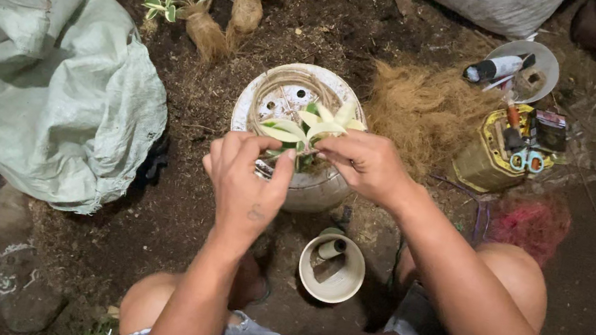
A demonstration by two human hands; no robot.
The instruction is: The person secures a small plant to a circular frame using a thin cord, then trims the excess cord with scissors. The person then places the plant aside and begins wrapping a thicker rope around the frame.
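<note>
Variegated plant (314,124), cream-green leaves, base seemingly fibre-wrapped, pinched by left hand (247,183) and right hand (363,165) grips.

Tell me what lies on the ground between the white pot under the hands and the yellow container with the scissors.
In the head view, a heap of brown coconut fibre lies between the white pot and the yellow container.

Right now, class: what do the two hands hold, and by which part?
Both the left hand and right hand pinch the small variegated plant low at its base, under the leaves.

Dark soil floor (352,18), pale green sacks (51,83) at left, coconut fibre heap (424,112), dim warm light
</note>
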